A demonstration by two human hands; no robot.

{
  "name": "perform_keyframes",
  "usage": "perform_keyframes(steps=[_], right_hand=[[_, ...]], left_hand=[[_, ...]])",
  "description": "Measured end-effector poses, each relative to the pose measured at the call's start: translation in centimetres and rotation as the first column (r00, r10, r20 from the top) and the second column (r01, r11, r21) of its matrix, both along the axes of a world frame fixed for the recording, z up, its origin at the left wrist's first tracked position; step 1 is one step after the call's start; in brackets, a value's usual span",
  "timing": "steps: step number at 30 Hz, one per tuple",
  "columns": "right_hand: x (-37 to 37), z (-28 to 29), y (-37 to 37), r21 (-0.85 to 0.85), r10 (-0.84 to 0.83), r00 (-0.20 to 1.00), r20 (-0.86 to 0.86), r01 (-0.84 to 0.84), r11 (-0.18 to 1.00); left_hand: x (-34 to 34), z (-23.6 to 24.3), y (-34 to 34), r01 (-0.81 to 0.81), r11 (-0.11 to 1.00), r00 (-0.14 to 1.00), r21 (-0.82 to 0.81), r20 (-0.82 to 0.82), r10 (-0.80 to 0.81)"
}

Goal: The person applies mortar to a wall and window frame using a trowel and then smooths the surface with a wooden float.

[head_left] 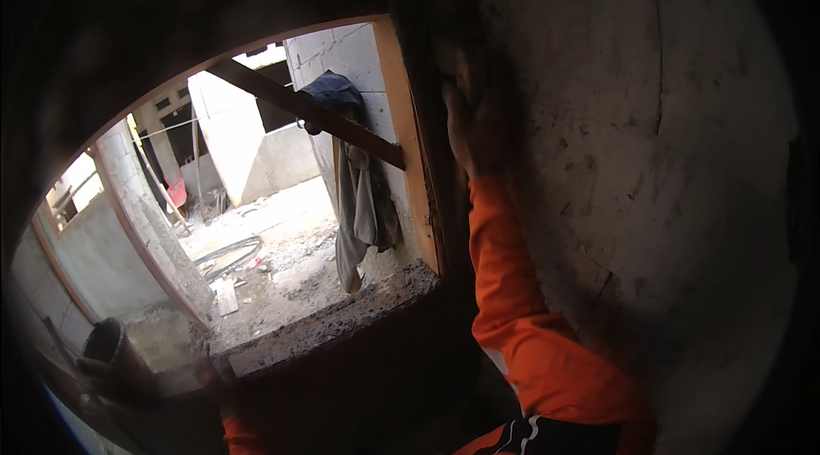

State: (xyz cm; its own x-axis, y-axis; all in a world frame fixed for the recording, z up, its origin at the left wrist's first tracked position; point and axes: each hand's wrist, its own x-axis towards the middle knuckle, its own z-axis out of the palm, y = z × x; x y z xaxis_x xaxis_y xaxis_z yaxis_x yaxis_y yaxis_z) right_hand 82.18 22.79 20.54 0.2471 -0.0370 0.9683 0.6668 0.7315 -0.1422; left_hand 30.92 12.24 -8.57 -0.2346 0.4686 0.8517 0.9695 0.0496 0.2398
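My right arm, in an orange sleeve, reaches up along the wall. My right hand (468, 126) is beside the window's right jamb (412, 156), against a dark strip of wall. Deep shadow hides its fingers and anything in them. Low on the left, my left hand (215, 369) is at the rough window sill (325, 318), only dimly seen, with a bit of orange sleeve below it. How its fingers are set cannot be made out. A dark bucket-like container (104, 342) is left of that hand.
A wooden brace (299, 105) slants across the window opening. Grey cloth (354, 207) and a dark blue garment (333, 92) hang near the jamb. Beyond are coiled hose (231, 254), rubble and a red wheelbarrow-like thing (177, 193). A pale wall (649, 182) rises at right.
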Motion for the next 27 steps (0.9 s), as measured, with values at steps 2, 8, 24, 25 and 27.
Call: perform_keyframes(steps=[2, 8, 24, 25, 27], right_hand=[[0.7, -11.2, 1.4, -0.216, -0.042, 0.996, -0.077, 0.024, 0.976], [-4.0, -13.1, -2.8, -0.361, 0.222, 0.97, 0.102, -0.172, 0.917], [0.9, -15.4, 1.1, -0.148, 0.151, 0.972, -0.182, -0.178, 0.973], [0.2, -15.7, 0.7, -0.156, 0.154, 0.975, -0.159, -0.179, 0.971], [-1.6, -14.4, 0.1, -0.162, 0.182, 0.976, -0.118, -0.2, 0.966]], left_hand=[[0.0, 0.0, 0.3, -0.002, 1.0, 1.0, 0.023, -0.029, 0.003], [-0.4, -0.2, 0.6, 0.031, 0.996, 0.999, 0.086, -0.041, -0.028], [0.3, -0.1, 0.9, 0.057, 0.984, 0.997, 0.167, -0.054, -0.049], [0.5, -0.5, 1.2, 0.03, 0.985, 0.999, 0.169, -0.018, -0.027], [-0.1, -0.9, 1.5, -0.012, 0.987, 0.999, 0.158, 0.044, 0.005]])
